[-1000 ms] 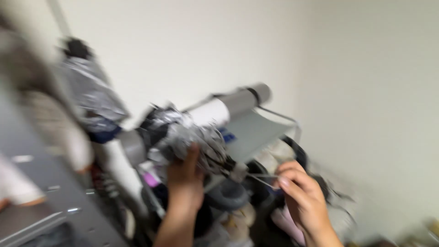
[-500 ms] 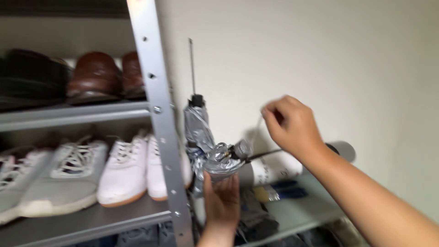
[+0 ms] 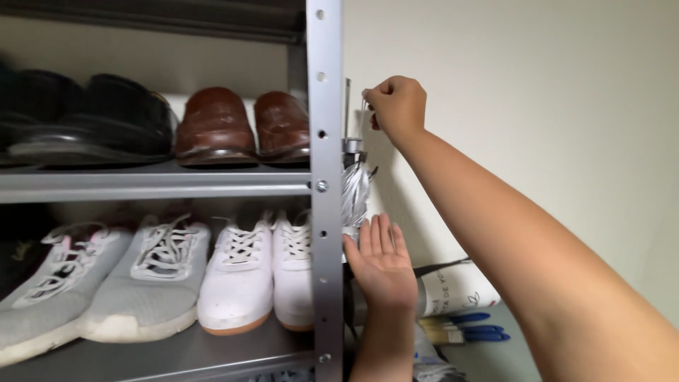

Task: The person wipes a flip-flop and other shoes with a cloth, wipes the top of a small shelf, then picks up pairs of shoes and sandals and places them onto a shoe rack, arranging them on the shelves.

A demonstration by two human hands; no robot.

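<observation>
A folded silver umbrella hangs upright against the wall beside the grey metal shelf post. My right hand is raised and pinches the umbrella's thin loop strap near the top of its metal shaft. My left hand is flat, fingers up, palm resting against the lower part of the umbrella, which it partly hides.
The shelf rack holds brown leather shoes and black shoes on the upper shelf, white sneakers and grey sneakers below. A rolled white paper tube and blue-handled brushes lie low right by the cream wall.
The view swung left and steadied on the rack. The umbrella went from lying bunched in my left hand to hanging upright; my right hand rose with its strap to the top of the post.
</observation>
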